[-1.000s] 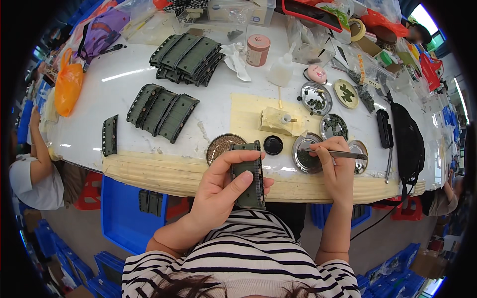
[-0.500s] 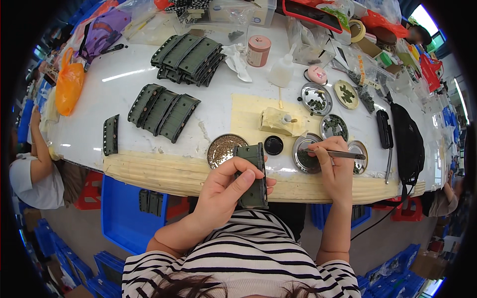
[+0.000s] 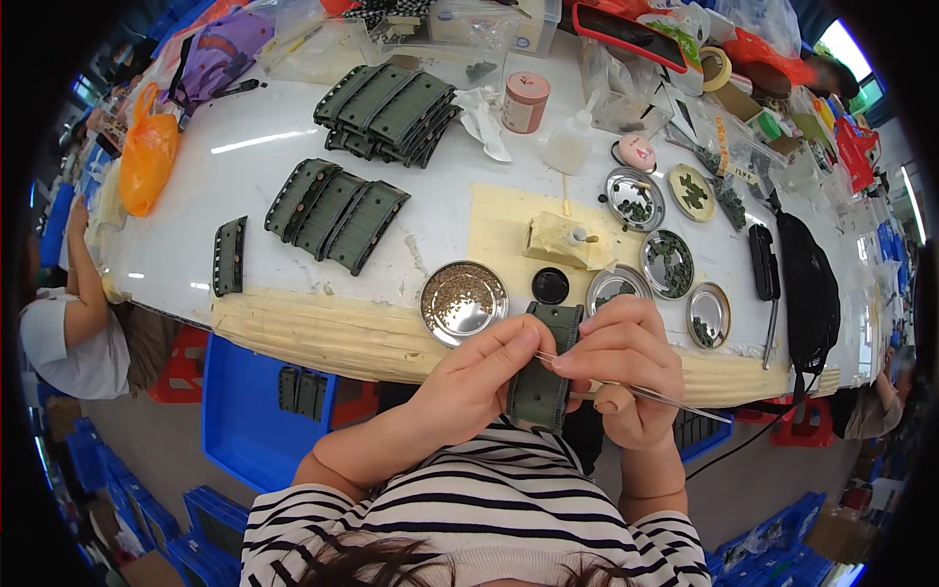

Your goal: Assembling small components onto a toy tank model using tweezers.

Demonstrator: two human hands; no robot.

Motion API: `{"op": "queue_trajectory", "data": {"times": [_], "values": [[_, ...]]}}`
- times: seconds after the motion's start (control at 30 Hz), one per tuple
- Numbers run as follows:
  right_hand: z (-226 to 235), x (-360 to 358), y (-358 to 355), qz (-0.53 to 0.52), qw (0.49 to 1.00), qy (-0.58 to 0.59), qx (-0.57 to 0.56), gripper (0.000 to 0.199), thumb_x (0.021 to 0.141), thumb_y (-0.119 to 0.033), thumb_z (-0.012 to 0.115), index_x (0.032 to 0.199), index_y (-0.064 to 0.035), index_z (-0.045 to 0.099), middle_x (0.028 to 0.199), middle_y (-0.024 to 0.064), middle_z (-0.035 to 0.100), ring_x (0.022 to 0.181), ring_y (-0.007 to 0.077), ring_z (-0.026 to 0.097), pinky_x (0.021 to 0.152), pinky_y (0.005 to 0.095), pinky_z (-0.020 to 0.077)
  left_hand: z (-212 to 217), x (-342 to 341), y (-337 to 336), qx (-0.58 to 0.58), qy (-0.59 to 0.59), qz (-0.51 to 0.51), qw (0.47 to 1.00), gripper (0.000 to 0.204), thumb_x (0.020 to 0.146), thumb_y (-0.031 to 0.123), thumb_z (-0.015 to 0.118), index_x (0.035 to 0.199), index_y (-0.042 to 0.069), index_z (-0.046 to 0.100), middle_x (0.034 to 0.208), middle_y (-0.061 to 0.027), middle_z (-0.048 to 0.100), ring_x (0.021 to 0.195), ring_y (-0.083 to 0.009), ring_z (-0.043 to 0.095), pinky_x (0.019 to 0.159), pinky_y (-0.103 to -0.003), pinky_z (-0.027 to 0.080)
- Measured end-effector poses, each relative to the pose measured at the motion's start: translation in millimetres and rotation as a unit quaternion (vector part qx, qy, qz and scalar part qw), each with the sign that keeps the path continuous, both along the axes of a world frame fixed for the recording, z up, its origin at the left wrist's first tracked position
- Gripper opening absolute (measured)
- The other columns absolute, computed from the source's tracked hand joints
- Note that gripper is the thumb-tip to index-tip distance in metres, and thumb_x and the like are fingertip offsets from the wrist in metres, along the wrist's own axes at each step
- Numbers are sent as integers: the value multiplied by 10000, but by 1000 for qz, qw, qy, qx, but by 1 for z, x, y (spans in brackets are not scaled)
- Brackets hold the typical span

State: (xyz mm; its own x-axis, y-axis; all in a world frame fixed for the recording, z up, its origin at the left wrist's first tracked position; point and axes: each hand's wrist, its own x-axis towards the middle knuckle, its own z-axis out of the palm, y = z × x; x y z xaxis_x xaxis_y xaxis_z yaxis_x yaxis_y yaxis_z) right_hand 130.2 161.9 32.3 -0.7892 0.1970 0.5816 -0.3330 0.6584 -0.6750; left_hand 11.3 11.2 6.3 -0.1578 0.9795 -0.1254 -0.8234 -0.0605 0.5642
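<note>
My left hand (image 3: pixel 468 383) is closed around a dark green curved panel (image 3: pixel 538 399) with ridged edges, held upright at the table's front edge. In my right hand (image 3: pixel 634 370) is a pair of metal tweezers (image 3: pixel 675 402), its rear end pointing down to the right. The fingertips of both hands nearly meet over the panel's upper part, where the tweezers' tips lie beside my left thumb. Whether anything small is between those tips cannot be made out. Just beyond the panel are a round black lid (image 3: pixel 550 286) and a metal dish (image 3: pixel 616 284) of dark green bits.
A dish of brown bits (image 3: pixel 463 298) stands left of the lid. More dishes (image 3: pixel 668 264) of green pieces sit to the right. Stacked green panels (image 3: pixel 386 112) lie at the back left. A taped block (image 3: pixel 562 243), a squeeze bottle (image 3: pixel 567 145) and a black pouch (image 3: pixel 810 293) are also there.
My right hand has moved left and nearer, from above the dish of green bits to the panel, bringing the tweezers' tips to my left thumb. The whole view has shifted slightly.
</note>
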Motion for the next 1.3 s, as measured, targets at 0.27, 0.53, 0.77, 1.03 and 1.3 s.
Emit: {"op": "queue_trajectory", "data": {"times": [0.27,0.53,0.77,1.03,1.3], "values": [[1,-5,-4,2,999,2,47,332,748,-327,707,965,-78,739,861,35,659,876,239,565,770,339,456,-5,-2,-3,-23,28,22,999,272,1050,286,374,952,52,473,914,-41,539,886,-139,584,779,-287,507],[3,-3,-8,41,986,-20,-158,229,799,-144,677,957,18,711,883,143,675,820,290,659,732,353,524,-4,-6,-3,-8,60,8,998,292,1050,292,354,901,56,440,925,-79,567,933,-174,645,806,-317,575],[1,-7,-2,62,994,-5,-92,230,778,-126,691,953,23,707,900,128,690,848,270,657,749,334,519,-4,-6,-3,-15,71,3,997,304,1051,299,342,902,51,436,918,-80,548,930,-181,646,816,-329,582],[-1,-5,-2,56,993,-9,-101,215,776,-96,680,956,20,701,896,112,696,859,266,656,757,336,518,-4,-5,-2,-17,67,0,998,312,1051,304,344,893,49,432,913,-73,531,909,-173,635,811,-319,577],[-1,-6,-1,64,993,-15,-101,188,807,-84,646,951,24,698,900,134,690,858,269,652,753,332,516,-5,-5,-2,-18,75,-2,997,324,1051,311,346,881,49,431,899,-67,520,898,-174,632,796,-309,572]]}}
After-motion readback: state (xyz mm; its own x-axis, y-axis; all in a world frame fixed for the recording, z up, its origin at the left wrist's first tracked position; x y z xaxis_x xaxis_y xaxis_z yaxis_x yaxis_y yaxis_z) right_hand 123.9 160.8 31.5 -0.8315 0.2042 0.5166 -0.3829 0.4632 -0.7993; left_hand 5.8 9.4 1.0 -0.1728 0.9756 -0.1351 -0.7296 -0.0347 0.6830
